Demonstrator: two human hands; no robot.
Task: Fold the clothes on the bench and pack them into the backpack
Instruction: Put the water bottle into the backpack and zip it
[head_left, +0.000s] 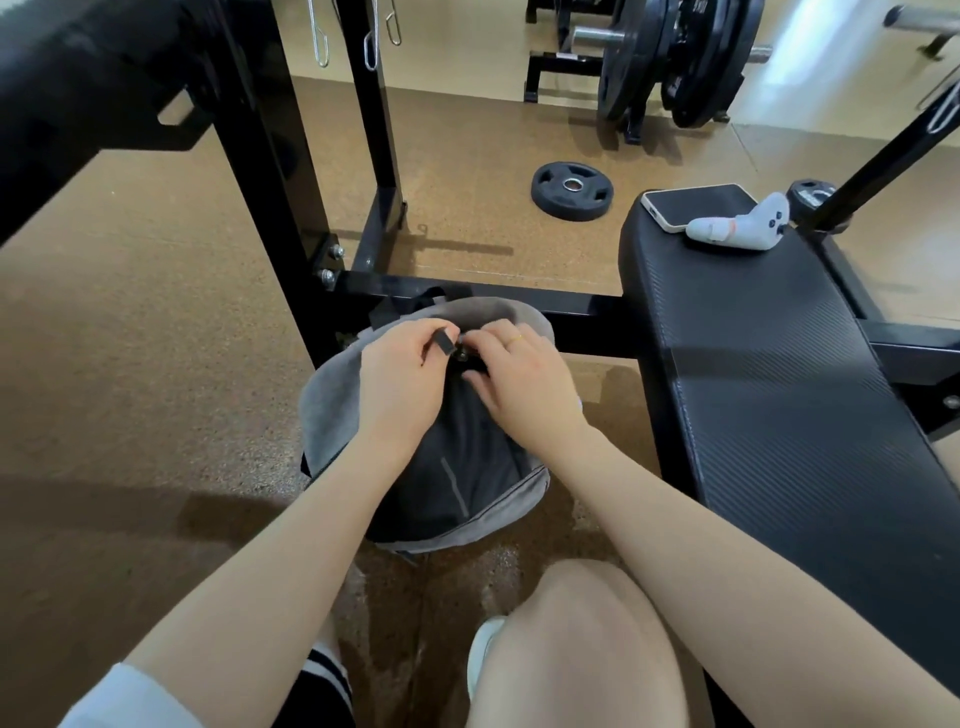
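Head view: grey backpack (332, 410) is seen on the floor beside the desk (779, 415), dark folded clothing (467, 467) lying in its open mouth. A black zipper tab (445, 341) is pinched by left hand (400, 379) fingers; right hand (519, 379) fingers are curled at the zipper. A phone (691, 205) and controller (737, 223) are noted on the desk.

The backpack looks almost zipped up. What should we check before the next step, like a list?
1. Backpack standing steady on the floor: ok.
2. Left hand pinching the black zipper tab: ok.
3. Right hand at the zipper, gripping it: ok.
4. Dark clothes tucked inside: ok.
5. Zipper fully closed: not ok.
6. Bench clear of clothes: ok; only a phone and a white controller lie there.
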